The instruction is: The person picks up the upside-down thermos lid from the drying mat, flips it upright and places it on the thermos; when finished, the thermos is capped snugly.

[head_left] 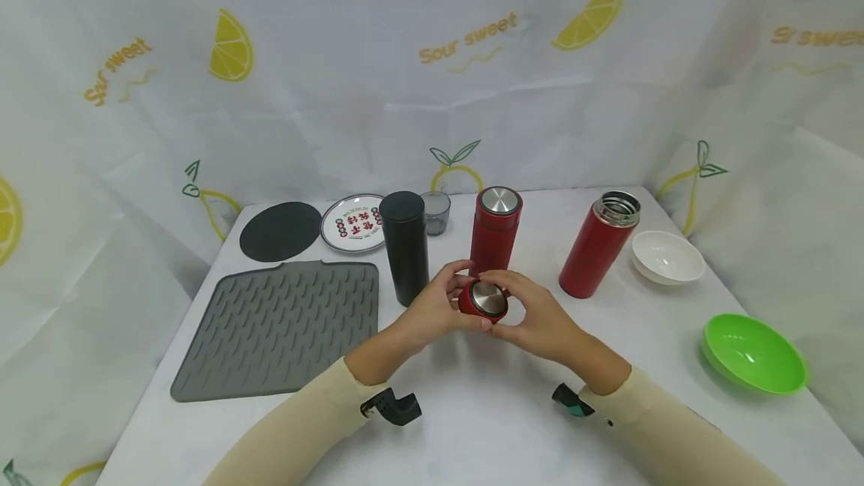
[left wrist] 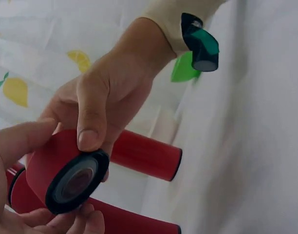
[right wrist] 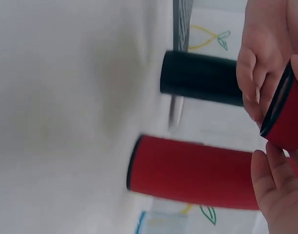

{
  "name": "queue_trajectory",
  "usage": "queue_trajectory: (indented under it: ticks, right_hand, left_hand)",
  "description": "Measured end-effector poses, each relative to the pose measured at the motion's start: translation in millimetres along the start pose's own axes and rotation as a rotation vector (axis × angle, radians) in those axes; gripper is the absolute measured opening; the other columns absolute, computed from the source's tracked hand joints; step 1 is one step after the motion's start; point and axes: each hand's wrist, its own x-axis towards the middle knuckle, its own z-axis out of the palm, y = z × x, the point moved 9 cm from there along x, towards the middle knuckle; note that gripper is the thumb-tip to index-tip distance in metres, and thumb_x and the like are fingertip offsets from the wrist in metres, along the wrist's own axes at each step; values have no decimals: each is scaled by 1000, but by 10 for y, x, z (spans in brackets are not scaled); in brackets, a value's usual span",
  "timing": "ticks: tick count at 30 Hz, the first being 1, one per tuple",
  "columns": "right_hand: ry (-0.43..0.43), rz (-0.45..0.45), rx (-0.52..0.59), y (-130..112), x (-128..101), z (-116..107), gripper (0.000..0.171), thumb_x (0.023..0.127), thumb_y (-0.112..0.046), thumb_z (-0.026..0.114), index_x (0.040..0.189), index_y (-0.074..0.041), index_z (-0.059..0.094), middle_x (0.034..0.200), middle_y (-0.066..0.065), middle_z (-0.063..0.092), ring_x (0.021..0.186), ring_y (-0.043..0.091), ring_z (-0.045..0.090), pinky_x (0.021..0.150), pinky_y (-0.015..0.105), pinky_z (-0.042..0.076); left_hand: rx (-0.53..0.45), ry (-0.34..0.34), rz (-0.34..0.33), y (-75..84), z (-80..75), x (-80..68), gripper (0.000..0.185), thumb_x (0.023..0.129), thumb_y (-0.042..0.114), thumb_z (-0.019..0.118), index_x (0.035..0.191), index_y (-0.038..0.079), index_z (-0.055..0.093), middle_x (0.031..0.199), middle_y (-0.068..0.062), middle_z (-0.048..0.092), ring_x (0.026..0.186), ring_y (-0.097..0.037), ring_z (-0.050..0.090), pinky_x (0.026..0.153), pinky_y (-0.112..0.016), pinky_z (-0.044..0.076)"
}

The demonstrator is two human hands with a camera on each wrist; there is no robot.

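Note:
Between both hands is a red flask lid [head_left: 489, 300] with a brushed steel top, held above the table. My left hand [head_left: 432, 309] grips its left side, thumb along the near edge. From the right, my right hand [head_left: 538, 318] curls thumb and fingers around it. The left wrist view shows the lid's [left wrist: 44, 158] black rim and hollow grey underside, with the right thumb [left wrist: 90, 131] on its red wall. Just behind the hands stands a capped red flask [head_left: 495, 235]. Further right, a red flask [head_left: 595, 250] stands uncapped, its threaded steel mouth showing.
A black flask [head_left: 406, 250] stands left of the hands, with a clear glass [head_left: 437, 214] behind it. On the left lie a grey ridged mat [head_left: 283, 328], a black disc [head_left: 280, 232] and a printed plate [head_left: 337, 210]. Rightward are a white bowl [head_left: 664, 259] and a green bowl [head_left: 752, 355].

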Motion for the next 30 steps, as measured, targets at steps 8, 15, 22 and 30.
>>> queue_trajectory:
  ticks: [8,15,22,30]
  right_hand:
    - [46,-52,-175,103,41,-596,74,63,-4,91,129,-9,57,128,2,54,115,20,52,85,47,54]
    - [93,26,-281,247,250,-1438,76,65,0,88,133,-8,54,128,8,52,106,25,54,79,14,47]
    - [19,40,-412,204,349,-1968,75,68,-8,89,135,-10,55,128,8,52,101,27,54,73,9,39]
    - [-70,132,-548,466,393,-2326,70,67,-7,89,129,-7,57,121,11,55,100,24,52,69,10,43]
  left_hand:
    - [72,-102,115,-9,186,69,72,85,17,77,144,13,37,128,3,55,116,-17,55,96,-30,47]
    - [300,-123,180,-73,634,548,67,86,24,77,142,17,42,125,10,57,110,-2,55,89,-18,47]
    - [419,57,202,84,985,1063,77,82,35,79,146,26,37,135,13,51,118,-4,51,89,-22,48]
    - [392,143,58,59,1178,1476,90,76,37,84,148,35,31,138,19,46,122,-3,48,87,-27,50]
